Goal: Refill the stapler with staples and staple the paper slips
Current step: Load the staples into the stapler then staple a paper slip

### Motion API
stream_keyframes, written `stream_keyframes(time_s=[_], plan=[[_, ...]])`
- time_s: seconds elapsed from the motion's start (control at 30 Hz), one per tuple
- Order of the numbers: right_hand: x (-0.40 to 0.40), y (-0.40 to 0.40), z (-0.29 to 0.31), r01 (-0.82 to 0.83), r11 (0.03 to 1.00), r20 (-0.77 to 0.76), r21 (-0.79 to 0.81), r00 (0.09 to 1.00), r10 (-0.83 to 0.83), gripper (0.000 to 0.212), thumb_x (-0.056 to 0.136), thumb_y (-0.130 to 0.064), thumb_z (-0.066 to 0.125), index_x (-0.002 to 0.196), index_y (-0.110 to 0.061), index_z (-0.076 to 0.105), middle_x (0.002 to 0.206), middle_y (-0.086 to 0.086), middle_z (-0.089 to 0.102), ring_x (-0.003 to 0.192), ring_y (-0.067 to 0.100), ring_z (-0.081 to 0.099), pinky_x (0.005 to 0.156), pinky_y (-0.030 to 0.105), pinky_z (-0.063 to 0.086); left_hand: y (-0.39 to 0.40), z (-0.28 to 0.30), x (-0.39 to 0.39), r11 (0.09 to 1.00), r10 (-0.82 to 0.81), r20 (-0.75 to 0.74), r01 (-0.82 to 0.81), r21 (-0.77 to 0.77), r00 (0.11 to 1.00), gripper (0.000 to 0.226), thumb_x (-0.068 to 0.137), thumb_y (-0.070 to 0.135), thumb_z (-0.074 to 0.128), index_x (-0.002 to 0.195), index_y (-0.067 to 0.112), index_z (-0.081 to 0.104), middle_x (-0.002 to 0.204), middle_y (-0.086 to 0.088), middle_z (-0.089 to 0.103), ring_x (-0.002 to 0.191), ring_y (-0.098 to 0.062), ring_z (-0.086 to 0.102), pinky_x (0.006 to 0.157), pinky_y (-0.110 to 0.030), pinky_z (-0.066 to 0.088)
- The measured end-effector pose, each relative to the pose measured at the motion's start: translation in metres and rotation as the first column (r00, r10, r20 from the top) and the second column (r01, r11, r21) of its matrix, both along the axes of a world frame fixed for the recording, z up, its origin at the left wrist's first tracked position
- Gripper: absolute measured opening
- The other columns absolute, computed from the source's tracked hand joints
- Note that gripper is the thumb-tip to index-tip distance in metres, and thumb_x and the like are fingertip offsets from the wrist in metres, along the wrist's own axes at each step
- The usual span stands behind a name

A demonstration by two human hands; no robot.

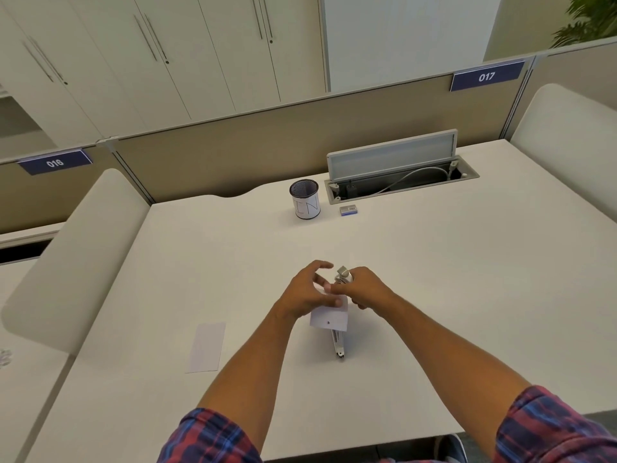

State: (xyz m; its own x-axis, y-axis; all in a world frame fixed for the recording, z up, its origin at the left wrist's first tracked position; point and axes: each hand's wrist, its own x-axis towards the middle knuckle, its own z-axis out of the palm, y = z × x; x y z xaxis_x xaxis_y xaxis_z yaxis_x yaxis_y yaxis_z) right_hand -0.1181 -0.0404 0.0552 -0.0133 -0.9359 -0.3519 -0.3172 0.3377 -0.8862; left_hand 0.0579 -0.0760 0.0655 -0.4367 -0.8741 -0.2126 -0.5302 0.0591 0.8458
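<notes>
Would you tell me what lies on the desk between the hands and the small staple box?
Nothing: in the head view, the desk is bare between the hands and the staple box.

Shiny metal stapler (pixel 340 342), matt paper slip (pixel 329 318), smooth matt desk (pixel 434 279).
</notes>
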Motion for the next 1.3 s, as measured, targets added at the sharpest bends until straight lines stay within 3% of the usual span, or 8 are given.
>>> stream_keyframes(time_s=[0.17,0.33,0.5,0.67,0.77,0.97,1.1,1.3], plan=[[-0.011,0.002,-0.001,0.134,0.990,0.159,0.051,0.977,-0.140,0.043,0.076,-0.022,0.086,0.064,-0.020,0.045,0.052,-0.006,0.040,0.048,0.013,0.032,0.044,0.022,0.025,0.000,0.005,-0.006,0.999,0.040,-0.133,-0.035,0.037,0.990,0.088,0.065,0.015,0.093,0.139,0.034,0.048,0.103,-0.005,0.072,0.105,-0.013,0.063,0.080,-0.024,0.051],[-0.025,0.002,-0.001,0.200,0.948,0.297,0.248,0.916,-0.271,0.030,0.075,-0.022,0.089,0.078,-0.015,0.060,0.076,0.012,0.074,0.042,0.008,0.026,0.040,0.018,0.024,0.000,0.002,-0.002,0.989,0.129,-0.209,-0.109,0.103,0.969,0.094,0.066,0.019,0.094,0.143,0.035,0.043,0.112,-0.006,0.069,0.110,-0.020,0.064,0.094,-0.036,0.055],[-0.029,-0.001,-0.002,0.232,0.962,0.390,0.142,0.880,-0.270,0.020,0.076,-0.005,0.085,0.090,-0.006,0.071,0.058,0.001,0.052,0.041,0.009,0.029,0.039,0.019,0.024,0.004,-0.004,-0.005,0.937,0.301,-0.287,-0.227,0.264,0.909,0.107,0.054,0.026,0.095,0.144,0.034,0.039,0.118,-0.010,0.066,0.112,-0.027,0.065,0.096,-0.047,0.056],[-0.027,-0.003,0.007,0.335,0.939,0.366,-0.072,0.885,-0.288,0.016,0.080,-0.002,0.081,0.093,-0.003,0.071,0.054,-0.003,0.052,0.042,0.010,0.035,0.042,0.021,0.028,0.015,-0.012,-0.008,0.817,0.449,-0.405,-0.181,0.548,0.797,0.056,0.081,0.019,0.084,0.127,0.004,0.057,0.118,-0.020,0.070,0.101,-0.033,0.072,0.077,-0.044,0.062],[-0.028,-0.004,0.012,0.298,0.936,0.256,-0.189,0.935,-0.246,0.011,0.081,-0.008,0.082,0.087,-0.010,0.072,0.057,-0.010,0.058,0.046,0.008,0.044,0.045,0.021,0.035,0.022,-0.017,-0.009,0.804,0.453,-0.393,-0.176,0.568,0.800,0.026,0.094,0.009,0.069,0.116,-0.003,0.064,0.100,-0.018,0.075,0.086,-0.032,0.076,0.066,-0.031,0.062],[-0.026,-0.009,0.013,0.083,0.903,-0.117,-0.422,0.982,-0.145,0.007,0.083,-0.021,0.082,0.085,-0.017,0.076,0.080,-0.008,0.072,0.076,0.010,0.064,0.064,0.014,0.046,0.027,-0.018,-0.015,0.838,0.402,-0.374,-0.171,0.519,0.836,0.024,0.101,0.009,0.058,0.121,-0.004,0.062,0.103,-0.020,0.076,0.089,-0.035,0.077,0.066,-0.029,0.062],[-0.029,-0.007,0.008,-0.162,0.825,-0.347,-0.542,0.937,-0.044,0.009,0.085,-0.011,0.079,0.094,-0.012,0.078,0.094,0.000,0.076,0.086,0.021,0.069,0.077,0.037,0.057,0.023,-0.012,-0.017,0.745,0.528,-0.442,-0.146,0.651,0.725,0.022,0.106,0.007,0.043,0.116,-0.002,0.062,0.098,-0.019,0.077,0.087,-0.034,0.077,0.064,-0.029,0.063],[-0.037,-0.005,0.001,-0.395,0.746,-0.540,-0.536,0.839,0.057,0.015,0.083,-0.011,0.080,0.099,-0.015,0.079,0.115,-0.002,0.072,0.093,0.021,0.068,0.076,0.039,0.059,0.012,-0.012,-0.012,0.688,0.597,-0.473,-0.111,0.717,0.648,0.031,0.105,0.014,0.042,0.121,-0.004,0.061,0.102,-0.023,0.076,0.085,-0.036,0.076,0.064,-0.031,0.062]])
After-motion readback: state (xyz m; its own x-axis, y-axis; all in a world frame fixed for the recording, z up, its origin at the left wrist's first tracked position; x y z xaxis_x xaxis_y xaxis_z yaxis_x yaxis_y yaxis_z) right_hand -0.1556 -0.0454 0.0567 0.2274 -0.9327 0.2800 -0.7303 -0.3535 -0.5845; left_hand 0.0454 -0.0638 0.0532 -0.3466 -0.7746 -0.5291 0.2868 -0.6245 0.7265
